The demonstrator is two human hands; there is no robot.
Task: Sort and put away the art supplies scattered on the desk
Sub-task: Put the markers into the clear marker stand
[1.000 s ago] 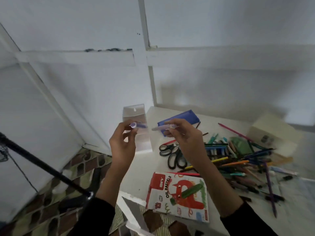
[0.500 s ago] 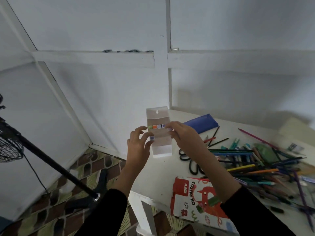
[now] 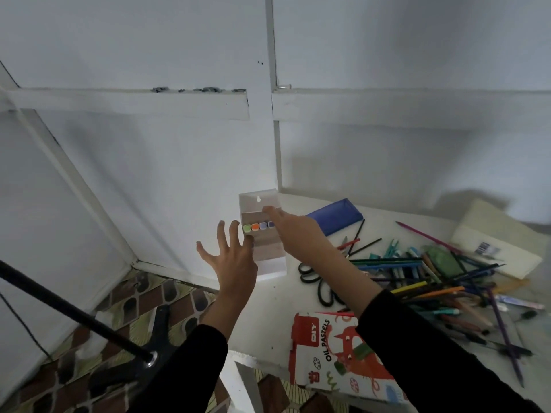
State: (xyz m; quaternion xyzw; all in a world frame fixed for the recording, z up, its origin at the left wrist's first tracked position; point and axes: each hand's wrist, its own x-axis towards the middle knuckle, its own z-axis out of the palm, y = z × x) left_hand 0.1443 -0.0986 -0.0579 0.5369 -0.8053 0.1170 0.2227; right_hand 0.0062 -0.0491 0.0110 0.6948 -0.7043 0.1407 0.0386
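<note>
At the bottom of the frame two black sleeves (image 3: pixel 417 353) are seen, one from the lower centre and one from the lower right; between them, at the near edge of the white desk (image 3: pixel 268 317), a red and white oil pastels box (image 3: pixel 343 356) is laid flat, partly covered by the right forearm; in the lower left a black pole (image 3: pixel 74 311) is run slantwise over a brown and green patterned floor (image 3: pixel 125 305); just left of centre the left hand (image 3: pixel 235 263) is held up with its fingers (image 3: pixel 222 236) straight and spread wide apart, nothing being gripped; its thumb side is seen against the left edge of a clear marker case (image 3: pixel 268 263), though contact cannot be told; the case is set at the far left corner of the desk, and a row of marker caps (image 3: pixel 258 226), green, orange and two purple, is shown inside it; the right hand (image 3: pixel 298 234) is stretched over the upper part of the case, its fingers extended and close together, with the forefinger (image 3: pixel 269 211) laid at the clear top section; whether the plastic is pressed cannot be told; to the right of the case black scissors (image 3: pixel 316 278) are laid on the desk, partly hidden by the right arm; further right a loose pile of coloured pencils and pens (image 3: pixel 432 281) is spread across the desk; beyond the right hand a blue pencil case (image 3: pixel 337 216) is laid flat near the wall; at the far right a white box (image 3: pixel 501 236) with a barcode label is seen; behind everything a white panelled wall (image 3: pixel 149 159) is seen
</note>
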